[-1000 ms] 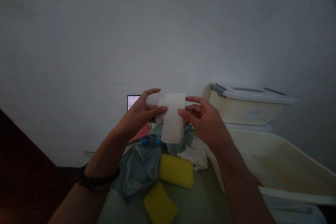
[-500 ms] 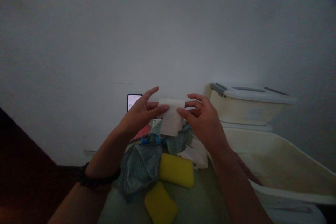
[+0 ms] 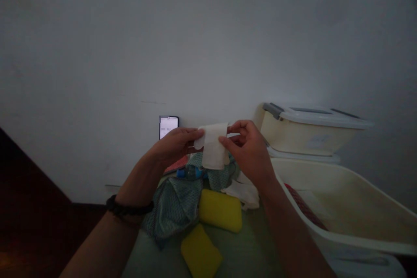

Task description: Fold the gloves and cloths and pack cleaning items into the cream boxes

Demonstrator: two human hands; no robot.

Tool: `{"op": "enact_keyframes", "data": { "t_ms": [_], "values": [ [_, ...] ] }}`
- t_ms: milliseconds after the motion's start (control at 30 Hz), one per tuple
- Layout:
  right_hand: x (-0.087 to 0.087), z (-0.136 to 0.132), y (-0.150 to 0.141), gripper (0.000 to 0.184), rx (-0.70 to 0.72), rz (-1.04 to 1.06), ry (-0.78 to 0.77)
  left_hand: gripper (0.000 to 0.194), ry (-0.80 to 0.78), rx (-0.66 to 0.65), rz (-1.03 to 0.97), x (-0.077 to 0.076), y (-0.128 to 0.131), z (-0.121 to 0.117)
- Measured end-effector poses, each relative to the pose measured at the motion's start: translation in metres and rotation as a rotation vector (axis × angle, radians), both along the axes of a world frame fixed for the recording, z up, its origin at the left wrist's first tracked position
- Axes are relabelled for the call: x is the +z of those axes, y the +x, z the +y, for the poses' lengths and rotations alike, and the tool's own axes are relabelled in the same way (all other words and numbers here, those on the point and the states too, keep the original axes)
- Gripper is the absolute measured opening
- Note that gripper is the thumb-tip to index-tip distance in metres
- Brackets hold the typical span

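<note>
Between my two hands hangs a small folded piece of white cloth (image 3: 214,147), held up above the pile on the table. My left hand (image 3: 177,141) pinches its left edge between thumb and fingers. At the upper right edge, my right hand (image 3: 249,147) grips the same cloth with thumb and bent fingers. Below it lie a crumpled grey-green textured cloth (image 3: 177,208), a blue item (image 3: 187,173), partly hidden, and another white cloth (image 3: 244,193). Two yellow sponges (image 3: 220,210) rest nearer to me.
A phone (image 3: 168,127) showing a timer stands against the wall behind my left hand. On the right is a large white open tub (image 3: 352,234) with a red item (image 3: 304,206) in it. Behind it sits a lidded storage box (image 3: 299,137). The tabletop (image 3: 241,254) is greenish.
My left fingers, raised and spread before, have folded down onto the cloth's left edge. The cloth has turned slightly, and a rounded white part now shows by my left fingertips.
</note>
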State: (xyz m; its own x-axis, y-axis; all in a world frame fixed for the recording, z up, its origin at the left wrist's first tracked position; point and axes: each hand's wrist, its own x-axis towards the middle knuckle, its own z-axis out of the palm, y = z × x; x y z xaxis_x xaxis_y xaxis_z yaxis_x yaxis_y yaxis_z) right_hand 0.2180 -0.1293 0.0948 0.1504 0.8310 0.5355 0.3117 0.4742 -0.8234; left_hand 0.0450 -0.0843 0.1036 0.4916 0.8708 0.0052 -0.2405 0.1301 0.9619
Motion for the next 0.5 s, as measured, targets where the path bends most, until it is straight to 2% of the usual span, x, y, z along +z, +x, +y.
{"op": "enact_keyframes", "data": {
  "t_ms": [167, 367, 500],
  "values": [
    [-0.001, 0.000, -0.002, 0.026, -0.029, -0.053, -0.034, 0.011, -0.040, -0.052, -0.051, -0.009, 0.002, 0.006],
    [-0.001, 0.000, -0.003, 0.023, -0.013, -0.025, -0.008, 0.017, -0.105, -0.141, -0.029, -0.013, 0.005, 0.006],
    [0.001, -0.001, -0.001, 0.025, 0.074, 0.044, -0.019, 0.022, -0.080, -0.189, -0.074, -0.015, 0.004, 0.005]
  ]
}}
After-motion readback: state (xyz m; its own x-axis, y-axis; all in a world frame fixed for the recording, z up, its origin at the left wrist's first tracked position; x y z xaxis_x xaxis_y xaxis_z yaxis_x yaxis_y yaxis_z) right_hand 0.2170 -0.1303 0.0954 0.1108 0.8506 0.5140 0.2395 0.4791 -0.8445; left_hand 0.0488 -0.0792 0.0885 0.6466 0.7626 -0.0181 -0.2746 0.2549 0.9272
